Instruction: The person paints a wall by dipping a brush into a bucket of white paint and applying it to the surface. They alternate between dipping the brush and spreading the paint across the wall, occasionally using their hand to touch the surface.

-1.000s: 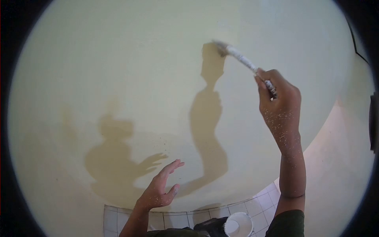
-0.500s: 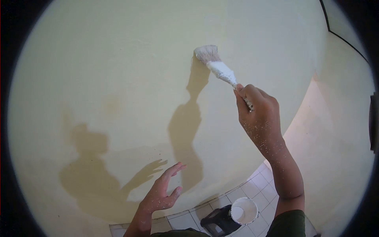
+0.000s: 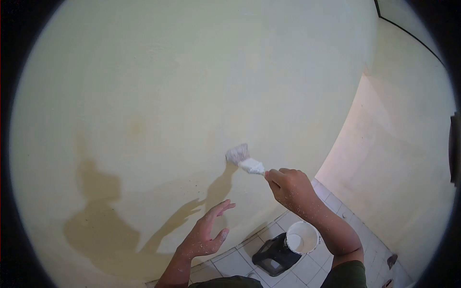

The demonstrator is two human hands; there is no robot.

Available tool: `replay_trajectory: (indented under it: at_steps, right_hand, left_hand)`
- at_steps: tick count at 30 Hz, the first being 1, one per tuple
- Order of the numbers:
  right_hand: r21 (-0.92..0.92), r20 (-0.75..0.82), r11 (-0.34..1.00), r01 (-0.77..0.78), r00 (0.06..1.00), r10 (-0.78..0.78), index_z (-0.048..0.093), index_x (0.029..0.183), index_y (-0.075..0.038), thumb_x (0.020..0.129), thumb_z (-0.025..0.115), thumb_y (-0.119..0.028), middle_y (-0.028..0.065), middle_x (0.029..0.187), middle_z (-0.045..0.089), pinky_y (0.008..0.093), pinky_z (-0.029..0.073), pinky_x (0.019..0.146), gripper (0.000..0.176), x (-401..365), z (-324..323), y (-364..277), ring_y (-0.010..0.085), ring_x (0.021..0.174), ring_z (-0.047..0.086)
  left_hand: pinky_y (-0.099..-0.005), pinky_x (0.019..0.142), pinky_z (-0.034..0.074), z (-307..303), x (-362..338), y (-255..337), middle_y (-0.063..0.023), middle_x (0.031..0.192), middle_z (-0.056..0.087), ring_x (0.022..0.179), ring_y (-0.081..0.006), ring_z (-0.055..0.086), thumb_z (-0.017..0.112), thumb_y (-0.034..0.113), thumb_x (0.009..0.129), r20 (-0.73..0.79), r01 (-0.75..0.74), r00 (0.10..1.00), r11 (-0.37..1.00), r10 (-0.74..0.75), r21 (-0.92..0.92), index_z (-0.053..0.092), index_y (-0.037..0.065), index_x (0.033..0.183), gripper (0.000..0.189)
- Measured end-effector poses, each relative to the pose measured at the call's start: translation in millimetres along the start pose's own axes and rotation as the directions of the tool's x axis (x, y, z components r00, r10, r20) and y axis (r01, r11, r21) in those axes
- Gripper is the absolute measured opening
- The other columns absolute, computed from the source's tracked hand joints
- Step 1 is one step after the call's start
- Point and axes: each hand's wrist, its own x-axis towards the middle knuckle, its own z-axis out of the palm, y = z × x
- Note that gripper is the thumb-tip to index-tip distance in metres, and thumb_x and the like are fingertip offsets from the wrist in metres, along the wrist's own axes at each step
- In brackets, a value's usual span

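The smooth, pale wall [image 3: 168, 96] is spreading beyond my hands; to work it well, I should be keeping my strokes even and my pressure light. Below my right hand [image 3: 290, 188], a round white bucket [image 3: 309, 233] is standing on square tiles [image 3: 225, 262]. My left hand [image 3: 207, 234] is hovering open, holding nothing. My right is gripping the white-coated brush [image 3: 251, 166], its splayed bristles [image 3: 237, 153] meeting the wall left of my grip.

I can't make out a single word, number, brand or sign from where I stand: nothing legible on the brush [image 3: 252, 166], the white bucket [image 3: 313, 234] or the wall [image 3: 192, 91].
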Motion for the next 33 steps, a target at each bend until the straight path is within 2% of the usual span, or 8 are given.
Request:
replay_trajectory:
  at_steps: [5,11,13,18,21,26,31,33]
  right_hand:
    - [0.05,0.23,0.998,-0.039,0.973,0.026,0.069,0.088,-0.008,0.089,0.069,-0.018,0.0166,0.069,0.067,0.0515,0.053,0.064,0.01,-0.9,-8.8,9.4,0.0388,0.07,0.068]
    - [0.112,-0.262,0.987,-0.112,0.955,0.138,0.069,0.088,-0.005,0.094,0.072,-0.021,0.0183,0.071,0.065,0.049,0.05,0.063,0.017,50.4,-49.9,-8.0,0.0403,0.067,0.065]
    - [0.068,-0.552,0.996,-0.059,0.829,0.087,0.068,0.088,-0.003,0.093,0.075,-0.019,0.0175,0.069,0.064,0.046,0.048,0.059,0.018,71.9,-66.6,-11.4,0.0389,0.062,0.062]
    - [-0.014,-0.795,0.999,-0.044,0.607,0.016,0.068,0.086,-0.002,0.092,0.076,-0.016,0.0165,0.067,0.062,0.0416,0.044,0.054,0.018,113.4,-97.4,-24.8,0.036,0.057,0.057]
    - [-0.044,-0.776,0.997,-0.058,0.63,0.003,0.068,0.086,-0.003,0.092,0.074,-0.015,0.0178,0.068,0.062,0.0448,0.046,0.055,0.015,117.5,-100.8,-19.5,0.038,0.059,0.059]
    - [-0.036,-0.489,0.991,-0.126,0.867,0.093,0.065,0.083,-0.005,0.095,0.065,-0.016,0.0184,0.069,0.063,0.0519,0.048,0.059,0.016,78.1,-61.2,7.6,0.0399,0.064,0.064]
    - [-0.097,-0.239,0.984,-0.152,0.963,0.126,0.062,0.086,-0.006,0.096,0.065,-0.017,0.0169,0.066,0.061,0.0514,0.05,0.059,0.015,23.3,3.4,16.2,0.0384,0.065,0.065]
    - [-0.037,-0.193,0.977,-0.209,0.961,0.198,0.068,0.082,-0.004,0.09,0.074,-0.014,0.0172,0.067,0.065,0.0478,0.049,0.059,0.013,11.4,16.4,13.7,0.0379,0.061,0.064]
  left_hand:
    - [-0.0487,0.12,0.038,-1.9,-8.2,-1.6,-0.0171,0.15,0.055,0.142,-0.0319,0.05,0.062,-0.003,0.086,0.024,-0.004,1.0,1.0,0.004,0.014,0.034,0.005,0.157,0.077]
    - [-0.0484,0.12,0.039,-3.5,-8.3,-10.1,-0.0174,0.15,0.055,0.142,-0.0321,0.05,0.062,-0.004,0.086,0.05,-0.038,0.998,0.998,0.036,0.043,0.034,0.004,0.157,0.077]
    - [-0.0484,0.12,0.039,-4.3,-4.7,-3.2,-0.0176,0.15,0.055,0.142,-0.0323,0.051,0.062,-0.003,0.086,0.06,-0.046,0.997,0.998,0.043,0.049,0.034,0.004,0.157,0.076]
    - [-0.0491,0.119,0.039,-6.8,-6.2,-0.2,-0.0181,0.149,0.056,0.14,-0.0328,0.052,0.062,0.0,0.088,0.053,-0.054,0.997,0.996,0.051,0.066,0.034,0.003,0.157,0.075]
    - [-0.0497,0.119,0.039,-8.7,-8.1,3.9,-0.0189,0.148,0.056,0.14,-0.033,0.052,0.063,0.002,0.088,0.031,-0.025,0.999,0.997,0.023,0.07,0.033,0.003,0.157,0.075]
    - [-0.0497,0.119,0.04,4.7,-11.3,-15.5,-0.0199,0.148,0.056,0.141,-0.0328,0.052,0.064,0.004,0.088,-0.059,-0.015,0.998,1.0,0.017,0.024,0.033,0.003,0.157,0.075]
    - [-0.0483,0.119,0.039,2.0,-11.1,-10.0,-0.0192,0.149,0.056,0.14,-0.034,0.052,0.062,0.004,0.089,-0.057,0.011,0.998,0.999,-0.009,0.034,0.033,0.003,0.157,0.074]
    - [-0.0477,0.12,0.038,1.5,-10.5,-7.5,-0.0188,0.149,0.056,0.14,-0.0346,0.052,0.062,0.003,0.09,-0.05,0.016,0.999,0.999,-0.014,0.033,0.032,0.004,0.157,0.073]
